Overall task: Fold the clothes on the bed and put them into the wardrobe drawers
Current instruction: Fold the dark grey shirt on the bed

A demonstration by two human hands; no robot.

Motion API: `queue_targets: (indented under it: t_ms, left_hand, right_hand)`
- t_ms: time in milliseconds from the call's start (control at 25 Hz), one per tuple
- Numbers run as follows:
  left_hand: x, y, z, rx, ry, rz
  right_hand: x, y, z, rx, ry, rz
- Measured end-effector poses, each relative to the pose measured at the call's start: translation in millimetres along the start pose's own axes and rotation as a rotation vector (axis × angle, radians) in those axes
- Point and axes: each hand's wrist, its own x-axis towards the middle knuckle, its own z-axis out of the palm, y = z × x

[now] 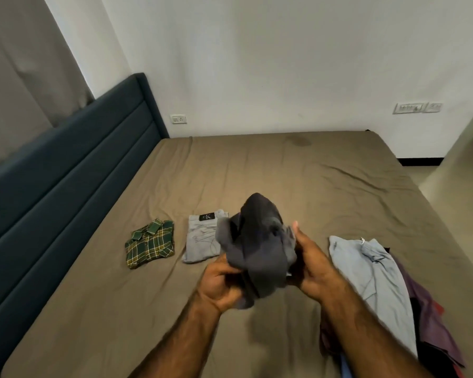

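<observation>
Dark grey garment [257, 246] — bunched, crumpled, mid-air

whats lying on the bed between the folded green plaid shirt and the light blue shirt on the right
In the head view, the folded grey jeans lie between the green plaid shirt and the light blue shirt. The dark grey garment held in both hands hangs above that stretch too.

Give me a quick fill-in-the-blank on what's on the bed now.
1. Both hands hold a dark ____ garment above the bed.
2. The folded plaid shirt lies ____ of the folded jeans.
3. The unfolded pile lies on the bed's ____ side.

Missing words: grey; left; right
</observation>
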Motion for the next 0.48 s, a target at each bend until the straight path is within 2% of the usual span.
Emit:
queue_targets:
  t_ms: [40, 120, 240, 320, 400, 440, 480]
  left_hand:
    - [-8.5, -0.4, -1.4, 0.05, -0.012, -0.025]
    - [-16.2, 2.3, 0.2, 0.122, -0.017, -0.067]
    - [-14.9, 8.3, 1.0, 0.156, 0.153, 0.001]
    - [-11.0, 13.6, 1.4, 0.111, 0.29, 0.038]
    - [-10.7, 15.5, 7.7, 0.052, 0.329, 0.071]
    - [-9.6, 15.9, 9.9, 0.024, 0.348, 0.098]
    - [-8.5, 18.6, 14.3, 0.007, 0.376, 0.118]
  right_hand:
    - [1.2, -2.3, 5.3, 0.068, -0.095, -0.046]
    - [6.6, 2.0, 11.9, 0.07, -0.176, -0.158]
    - [18.5, 11.9, 12.7, 0.186, -0.141, -0.223]
    - [22.7, 17.1, 10.5, 0.356, -0.191, -0.203]
    - [22.5, 16.9, 12.8, 0.441, -0.26, -0.104]
    - [23.1, 16.6, 11.5, 0.408, -0.256, -0.038]
    - [27.3, 15.9, 7.8, 0.276, -0.151, -0.014]
